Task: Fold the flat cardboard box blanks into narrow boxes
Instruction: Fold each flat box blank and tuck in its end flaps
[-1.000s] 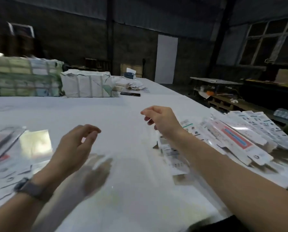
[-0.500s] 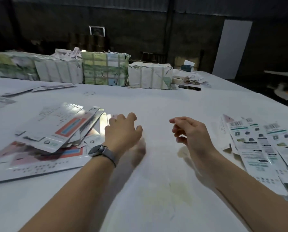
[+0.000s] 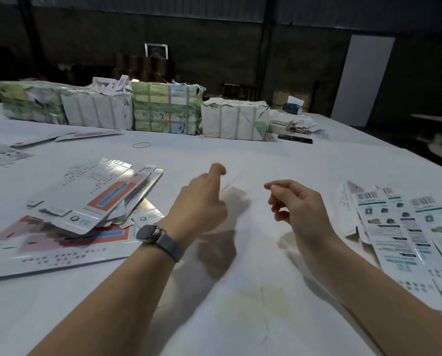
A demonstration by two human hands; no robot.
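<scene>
A loose pile of flat box blanks (image 3: 96, 196), white with a red and blue panel, lies on the white table (image 3: 240, 291) at the left, on top of larger printed sheets (image 3: 55, 250). More blanks (image 3: 405, 227), printed with barcodes, fan out at the right. My left hand (image 3: 202, 201), a watch on its wrist, hovers just right of the left pile with loosely curled fingers and holds nothing. My right hand (image 3: 297, 204) hangs in the air near the table's middle, fingers loosely curled, empty.
Several wrapped paper bundles (image 3: 163, 111) stand in a row along the far side of the table. A rubber band (image 3: 141, 144) and a dark phone (image 3: 295, 138) lie in front of them. More flat blanks (image 3: 6, 152) lie at the far left.
My head has turned left, bringing the left pile into view. My left hand moved from nearer that pile toward the middle and lifted a little. The right hand stayed near the middle.
</scene>
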